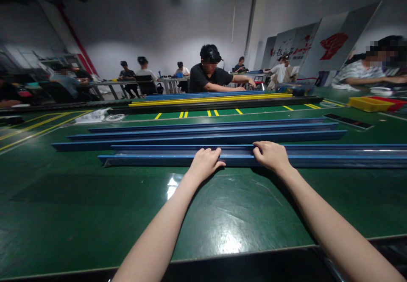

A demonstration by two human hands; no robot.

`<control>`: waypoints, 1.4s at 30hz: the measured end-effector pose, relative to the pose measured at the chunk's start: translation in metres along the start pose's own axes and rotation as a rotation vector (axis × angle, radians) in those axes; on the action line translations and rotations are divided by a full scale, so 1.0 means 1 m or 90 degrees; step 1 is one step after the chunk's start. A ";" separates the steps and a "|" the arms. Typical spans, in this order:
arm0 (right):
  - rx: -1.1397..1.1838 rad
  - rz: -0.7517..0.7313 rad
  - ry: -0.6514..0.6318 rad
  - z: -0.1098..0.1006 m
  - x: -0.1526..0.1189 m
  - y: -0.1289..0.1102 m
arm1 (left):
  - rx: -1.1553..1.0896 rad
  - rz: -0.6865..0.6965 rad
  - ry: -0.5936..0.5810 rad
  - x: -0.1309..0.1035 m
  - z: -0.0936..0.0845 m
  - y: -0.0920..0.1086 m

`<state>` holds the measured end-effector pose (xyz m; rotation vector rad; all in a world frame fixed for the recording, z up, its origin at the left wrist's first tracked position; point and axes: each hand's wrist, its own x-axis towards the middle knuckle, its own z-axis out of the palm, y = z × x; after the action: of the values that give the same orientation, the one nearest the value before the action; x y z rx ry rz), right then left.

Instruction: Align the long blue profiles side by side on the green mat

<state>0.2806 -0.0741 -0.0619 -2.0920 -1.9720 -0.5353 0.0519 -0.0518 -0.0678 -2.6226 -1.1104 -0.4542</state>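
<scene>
A long blue channel-shaped rail (pixel 152 160) lies crosswise on the green table in front of me and runs out of view at the right. My left hand (pixel 206 162) is closed over it near the middle, fingers across the top and thumb along the near side. A short way to the right, my right hand (pixel 271 154) grips the same rail, its fingertips hooked over the far edge. Just beyond lie several similar blue rails (pixel 197 138), side by side and roughly parallel. The undersides of my fingers are hidden.
Farther back lie a yellow rail (pixel 210 100) and a black rail (pixel 222 104). A dark flat panel (pixel 348 121) and a yellow tray (pixel 370 104) sit at the right; clear plastic wrap (pixel 92 115) at the left. A person (pixel 208 74) works across the green table (pixel 222 214).
</scene>
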 end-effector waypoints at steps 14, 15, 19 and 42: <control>-0.001 -0.007 0.001 0.000 0.000 0.000 | -0.051 -0.036 0.017 0.001 -0.002 -0.001; -0.001 -0.007 0.002 0.000 0.000 0.000 | -0.054 -0.036 0.019 0.001 -0.001 -0.001; 0.002 -0.004 -0.002 -0.001 0.000 0.000 | -0.048 -0.036 0.044 0.001 -0.001 -0.001; 0.001 -0.012 -0.021 -0.001 0.001 0.002 | 0.022 0.035 0.039 -0.003 0.008 -0.001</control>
<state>0.2820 -0.0741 -0.0604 -2.0974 -2.0117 -0.5058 0.0511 -0.0500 -0.0762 -2.5838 -1.0159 -0.4949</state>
